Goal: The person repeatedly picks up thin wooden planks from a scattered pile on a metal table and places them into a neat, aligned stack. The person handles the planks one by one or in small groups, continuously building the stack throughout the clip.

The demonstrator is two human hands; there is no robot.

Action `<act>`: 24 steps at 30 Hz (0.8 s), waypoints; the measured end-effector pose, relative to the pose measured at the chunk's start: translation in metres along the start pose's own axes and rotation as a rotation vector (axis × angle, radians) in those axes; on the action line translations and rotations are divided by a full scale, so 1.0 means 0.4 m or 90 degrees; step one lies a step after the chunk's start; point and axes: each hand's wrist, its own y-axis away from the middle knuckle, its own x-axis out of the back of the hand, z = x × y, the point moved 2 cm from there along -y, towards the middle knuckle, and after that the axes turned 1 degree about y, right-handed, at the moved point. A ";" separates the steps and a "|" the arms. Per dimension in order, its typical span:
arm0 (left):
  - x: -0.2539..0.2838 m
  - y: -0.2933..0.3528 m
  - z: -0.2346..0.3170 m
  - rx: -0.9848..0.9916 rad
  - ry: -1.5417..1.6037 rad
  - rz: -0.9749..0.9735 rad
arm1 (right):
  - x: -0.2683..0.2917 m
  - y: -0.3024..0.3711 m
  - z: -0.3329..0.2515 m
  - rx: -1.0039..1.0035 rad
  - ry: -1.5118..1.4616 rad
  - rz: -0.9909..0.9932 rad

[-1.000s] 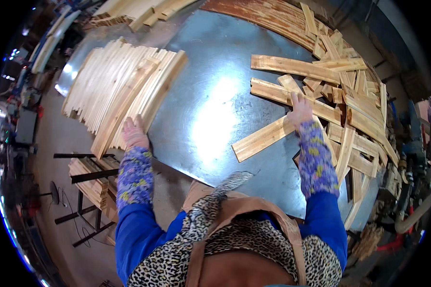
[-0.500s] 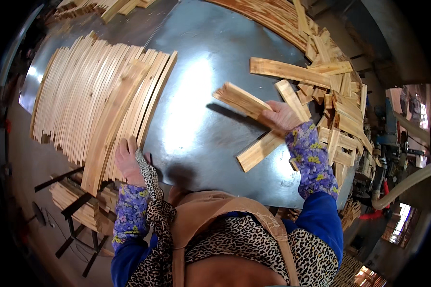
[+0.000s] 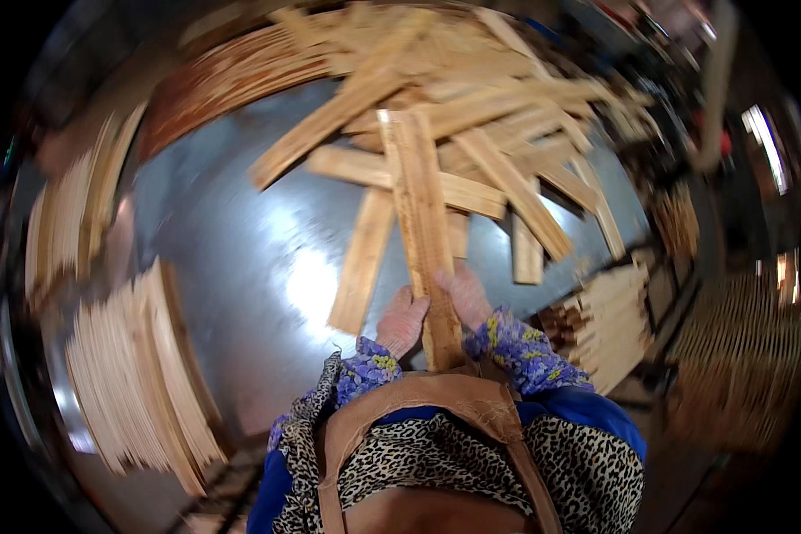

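A long wooden board (image 3: 418,205) points away from my body over the metal tabletop, its near end close to my apron. My left hand (image 3: 402,322) grips its left edge near that end. On the opposite edge, my right hand (image 3: 465,295) is closed round the board at about the same height. Under and beyond its far half lies a loose heap of wooden pieces (image 3: 507,125). One short plank (image 3: 362,258) lies flat just left of the held board. The fingers under the board are hidden.
A row of narrow slats (image 3: 125,374) stands packed side by side at the left, with another row (image 3: 67,214) farther off. Rough reddish boards (image 3: 231,89) line the far side of the metal table (image 3: 231,231). At the right is a stack of strips (image 3: 605,325).
My view has swung to the right. My left hand has left the slat row, and both hands now hold a long board in front of me. The short plank in my right hand is let go.
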 end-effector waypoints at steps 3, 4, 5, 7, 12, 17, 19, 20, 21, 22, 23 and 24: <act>-0.205 -0.086 0.017 -0.060 -0.134 -0.091 | 0.225 0.137 0.158 -0.013 -0.191 0.088; -0.275 -0.102 0.014 -0.060 -0.156 -0.165 | 0.303 0.164 0.211 0.019 -0.221 0.168; -0.338 -0.113 0.010 -0.085 -0.153 -0.230 | 0.373 0.197 0.272 0.026 -0.235 0.253; -0.450 -0.118 0.006 -0.114 -0.240 -0.302 | 0.537 0.223 0.383 -0.002 -0.339 0.484; -0.618 -0.110 0.040 -0.019 -0.384 -0.445 | 1.001 0.351 0.580 -0.121 -0.433 0.848; -0.648 -0.135 0.060 -0.018 -0.500 -0.429 | 1.287 0.414 0.734 -0.515 -0.132 0.819; -0.642 -0.144 0.041 0.030 -0.471 -0.383 | 1.338 0.366 0.809 -0.527 -0.071 0.803; -0.636 -0.146 0.028 0.004 -0.571 -0.375 | 1.366 0.332 0.849 -0.536 -0.047 0.789; -0.634 -0.145 0.015 0.032 -0.531 -0.372 | 1.392 0.298 0.890 -0.563 -0.013 0.781; -0.628 -0.143 -0.001 0.063 -0.495 -0.371 | 1.415 0.260 0.931 -0.532 -0.034 0.768; -0.627 -0.137 -0.012 0.107 -0.466 -0.386 | 1.435 0.225 0.971 -0.518 -0.048 0.763; -0.622 -0.135 -0.019 0.092 -0.466 -0.369 | 1.454 0.199 1.005 -0.488 -0.054 0.765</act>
